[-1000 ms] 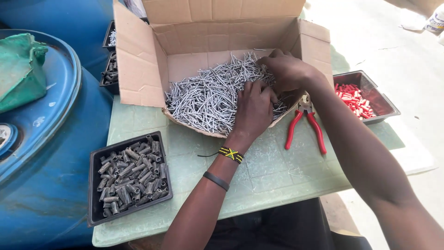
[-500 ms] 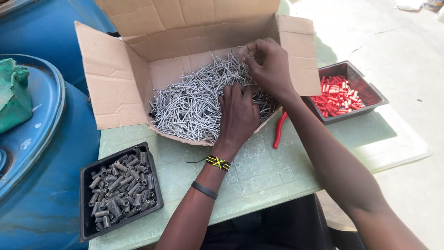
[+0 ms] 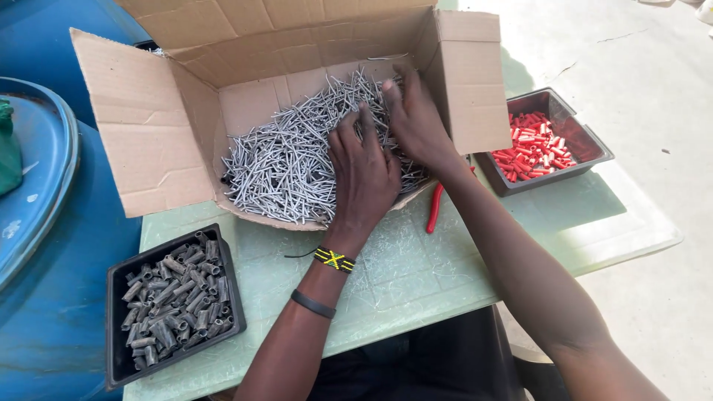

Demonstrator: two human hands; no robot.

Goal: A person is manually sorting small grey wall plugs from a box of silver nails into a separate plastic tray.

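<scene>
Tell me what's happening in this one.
A person has both hands in an open cardboard box lying on its side on a pale green table. The left hand and right hand rest palm down on a heap of grey nails. Red-handled pliers lie beside the box, between a tray of grey sleeves and a tray of red ones.

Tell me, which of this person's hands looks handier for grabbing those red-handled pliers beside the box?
Probably the right hand. The pliers lie just under its forearm, right of the cardboard box. The left hand rests flat on the nails, further away.
</scene>
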